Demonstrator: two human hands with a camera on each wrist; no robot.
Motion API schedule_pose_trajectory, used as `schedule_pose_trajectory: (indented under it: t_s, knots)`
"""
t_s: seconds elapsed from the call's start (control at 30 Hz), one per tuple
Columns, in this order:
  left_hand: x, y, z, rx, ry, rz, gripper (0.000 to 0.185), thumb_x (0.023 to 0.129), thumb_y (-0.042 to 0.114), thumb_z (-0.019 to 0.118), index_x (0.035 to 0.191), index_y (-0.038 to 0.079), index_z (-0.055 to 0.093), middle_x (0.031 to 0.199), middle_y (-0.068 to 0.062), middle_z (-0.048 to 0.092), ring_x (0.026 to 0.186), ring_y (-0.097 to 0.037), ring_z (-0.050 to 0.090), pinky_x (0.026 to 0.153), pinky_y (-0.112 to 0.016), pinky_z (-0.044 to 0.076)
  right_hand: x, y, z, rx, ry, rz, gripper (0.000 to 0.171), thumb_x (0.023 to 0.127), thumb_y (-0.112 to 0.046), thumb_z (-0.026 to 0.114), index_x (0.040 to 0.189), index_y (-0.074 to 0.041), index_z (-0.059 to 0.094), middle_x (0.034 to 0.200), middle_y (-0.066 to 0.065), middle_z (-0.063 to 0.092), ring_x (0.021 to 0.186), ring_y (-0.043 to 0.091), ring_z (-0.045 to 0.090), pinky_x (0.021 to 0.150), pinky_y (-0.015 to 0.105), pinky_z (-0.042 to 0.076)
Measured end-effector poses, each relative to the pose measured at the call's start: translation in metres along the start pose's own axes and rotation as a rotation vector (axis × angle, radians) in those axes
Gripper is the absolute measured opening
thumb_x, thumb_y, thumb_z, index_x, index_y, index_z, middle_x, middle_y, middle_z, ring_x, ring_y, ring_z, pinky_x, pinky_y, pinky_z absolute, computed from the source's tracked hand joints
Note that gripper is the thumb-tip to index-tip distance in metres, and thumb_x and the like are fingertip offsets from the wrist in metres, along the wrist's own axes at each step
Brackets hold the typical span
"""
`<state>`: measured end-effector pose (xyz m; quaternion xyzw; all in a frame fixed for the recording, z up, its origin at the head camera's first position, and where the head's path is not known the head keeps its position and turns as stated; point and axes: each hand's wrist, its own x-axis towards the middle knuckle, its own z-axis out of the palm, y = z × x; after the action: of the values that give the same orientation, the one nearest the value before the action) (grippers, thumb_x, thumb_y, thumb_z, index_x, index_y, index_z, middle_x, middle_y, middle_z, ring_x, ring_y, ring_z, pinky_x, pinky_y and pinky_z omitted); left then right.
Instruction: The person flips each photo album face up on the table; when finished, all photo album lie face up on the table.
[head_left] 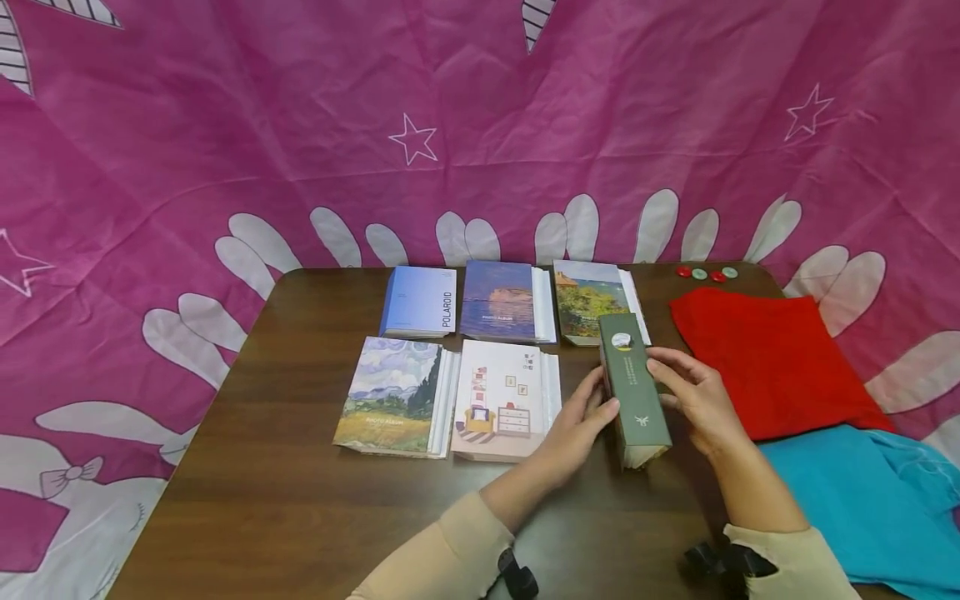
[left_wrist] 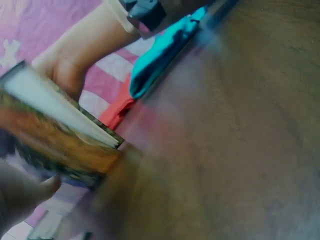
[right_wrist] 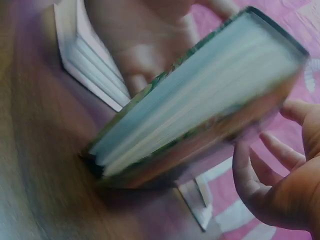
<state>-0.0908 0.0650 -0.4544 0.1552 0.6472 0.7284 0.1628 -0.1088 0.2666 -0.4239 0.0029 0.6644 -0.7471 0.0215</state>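
A thick photo album [head_left: 636, 392] with a green spine stands on its page edge, spine facing up, tilted slightly. My left hand [head_left: 570, 429] holds its left cover, with the thumb near the spine's edge. From the right side my right hand [head_left: 697, 396] grips the other cover with bent fingers. In the right wrist view the white page block [right_wrist: 195, 95] shows between the covers, and one lower corner is close to the table. The left wrist view shows an orange and dark painted cover [left_wrist: 65, 135]. Just left lies a pale pink album [head_left: 498, 408] with a furniture drawing.
A landscape album [head_left: 393, 392] lies at the front left. Behind are a blue Polaroid album [head_left: 420, 300], a purple seascape album [head_left: 498, 300] and a garden-scene album [head_left: 588, 300]. Red cloth [head_left: 772, 362] and turquoise cloth [head_left: 862, 500] lie right, with several small red and pale discs [head_left: 717, 277] beyond.
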Motion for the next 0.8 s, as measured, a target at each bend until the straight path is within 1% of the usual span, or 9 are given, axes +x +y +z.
schedule_pose_trajectory:
  t_s: [0.07, 0.13, 0.23, 0.3, 0.4, 0.5, 0.6, 0.7, 0.8]
  knots:
    - [-0.003, 0.005, -0.003, -0.008, 0.028, 0.071, 0.070, 0.106, 0.028, 0.049, 0.162, 0.004, 0.014, 0.167, -0.015, 0.019, 0.150, -0.026, 0.026, 0.117, -0.035, 0.033, 0.003, 0.004, 0.004, -0.052, -0.028, -0.002, 0.022, 0.103, -0.018, 0.060, 0.121, -0.011, 0.072, 0.106, -0.010, 0.072, 0.092, 0.009, 0.069, 0.075, 0.026, 0.059]
    - [-0.006, 0.010, -0.006, 0.023, 0.062, 0.128, 0.074, 0.105, 0.030, 0.050, 0.162, 0.005, 0.011, 0.168, -0.011, 0.013, 0.151, -0.023, 0.023, 0.116, -0.033, 0.034, 0.006, 0.009, 0.007, -0.144, -0.050, 0.012, 0.034, 0.104, -0.024, 0.059, 0.130, -0.003, 0.065, 0.112, -0.011, 0.070, 0.098, 0.006, 0.067, 0.080, 0.027, 0.059]
    - [-0.008, 0.013, -0.010, 0.053, 0.067, 0.186, 0.077, 0.103, 0.034, 0.051, 0.162, 0.005, 0.011, 0.170, -0.004, 0.005, 0.151, -0.020, 0.021, 0.116, -0.030, 0.032, 0.009, 0.019, 0.008, -0.291, -0.085, 0.067, 0.052, 0.105, -0.033, 0.056, 0.142, 0.004, 0.051, 0.128, -0.001, 0.063, 0.110, 0.005, 0.061, 0.090, 0.031, 0.056]
    - [-0.010, 0.015, -0.011, 0.084, 0.057, 0.195, 0.079, 0.102, 0.037, 0.053, 0.162, 0.004, 0.013, 0.170, 0.000, 0.001, 0.151, -0.020, 0.020, 0.115, -0.028, 0.032, 0.011, 0.024, 0.008, -0.352, -0.108, 0.116, 0.059, 0.106, -0.038, 0.053, 0.147, 0.003, 0.045, 0.139, 0.009, 0.055, 0.121, 0.011, 0.055, 0.097, 0.035, 0.054]
    - [-0.011, 0.017, -0.014, 0.143, 0.054, 0.178, 0.082, 0.101, 0.042, 0.055, 0.161, 0.002, 0.015, 0.170, 0.001, 0.000, 0.150, -0.021, 0.023, 0.112, -0.028, 0.036, 0.014, 0.030, 0.007, -0.343, -0.144, 0.166, 0.064, 0.107, -0.039, 0.050, 0.152, 0.004, 0.035, 0.151, 0.025, 0.041, 0.135, 0.029, 0.045, 0.104, 0.041, 0.050]
    - [-0.012, 0.018, -0.020, 0.228, 0.078, 0.137, 0.086, 0.100, 0.048, 0.055, 0.160, 0.000, 0.016, 0.170, 0.002, 0.002, 0.152, -0.018, 0.015, 0.116, -0.030, 0.032, 0.013, 0.032, 0.008, -0.317, -0.158, 0.187, 0.066, 0.107, -0.036, 0.050, 0.154, 0.006, 0.028, 0.155, 0.030, 0.033, 0.142, 0.042, 0.035, 0.108, 0.045, 0.046]
    - [-0.012, 0.016, -0.025, 0.284, 0.089, 0.088, 0.086, 0.101, 0.053, 0.052, 0.160, 0.001, 0.016, 0.170, 0.002, 0.003, 0.154, -0.018, 0.006, 0.122, -0.038, 0.022, 0.010, 0.033, 0.007, -0.301, -0.153, 0.206, 0.068, 0.108, -0.034, 0.049, 0.155, 0.006, 0.024, 0.157, 0.031, 0.026, 0.145, 0.046, 0.027, 0.112, 0.050, 0.039]
    - [-0.008, 0.015, -0.026, 0.317, 0.089, 0.032, 0.085, 0.101, 0.056, 0.048, 0.161, 0.004, 0.016, 0.170, 0.000, 0.004, 0.155, -0.019, 0.006, 0.124, -0.046, 0.016, 0.007, 0.032, 0.003, -0.280, -0.140, 0.216, 0.069, 0.108, -0.035, 0.048, 0.157, 0.005, 0.020, 0.160, 0.031, 0.019, 0.148, 0.047, 0.019, 0.115, 0.056, 0.031]
    - [-0.003, 0.013, -0.024, 0.344, 0.083, -0.019, 0.085, 0.101, 0.058, 0.046, 0.162, 0.007, 0.015, 0.170, -0.003, 0.003, 0.155, -0.022, 0.006, 0.124, -0.051, 0.012, 0.005, 0.031, -0.002, -0.235, -0.117, 0.209, 0.069, 0.109, -0.036, 0.047, 0.157, 0.005, 0.019, 0.162, 0.030, 0.016, 0.149, 0.046, 0.015, 0.116, 0.059, 0.027]
